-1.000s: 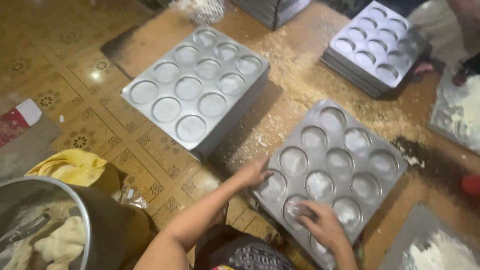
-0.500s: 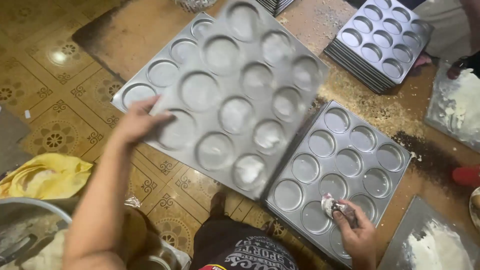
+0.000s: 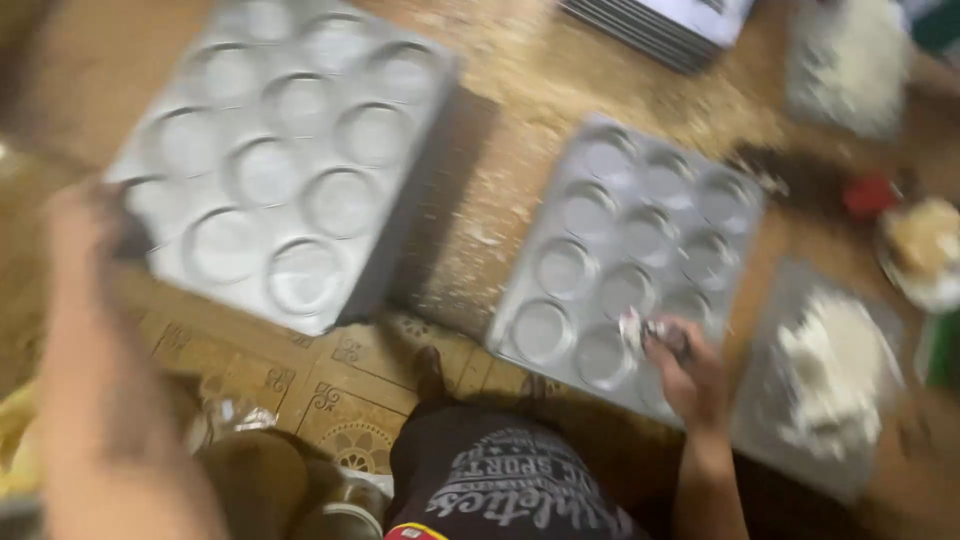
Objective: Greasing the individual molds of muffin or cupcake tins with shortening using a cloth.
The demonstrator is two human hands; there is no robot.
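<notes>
Round-cup baking tray (image 3: pixel 285 170), grey metal, lifted and tilted in the upper left of the head view, blurred by movement. Held at its lower left edge by the left hand (image 3: pixel 95 235), fingers closed around the rim; how tight the grip is, cannot tell because of blur. Casts a dark shadow on the floury brown board (image 3: pixel 490 150) beside it.

Second tray (image 3: pixel 625 255) of the same kind, flat on the board at the centre right, cups bare and shiny. Right hand (image 3: pixel 685 365) at its lower edge, fingers pinched together on a small white scrap (image 3: pixel 632 328), maybe cloth or dough, pressed at the rim of one cup in the bottom row.

Right of that, white floury heap (image 3: pixel 825 375) on a grey sheet, well apart from the lifted tray. Stack of more trays (image 3: pixel 660 25) at the top edge. Patterned floor tiles (image 3: pixel 340 390) at the lower centre, a foot (image 3: pixel 432 375) on them.

For doing it well, as a judgement: better to keep the lifted tray level and clear of the flat one, thumb firmly over the rim, and to wipe each cup fully round with the scrap, without skipping the corner cups.
</notes>
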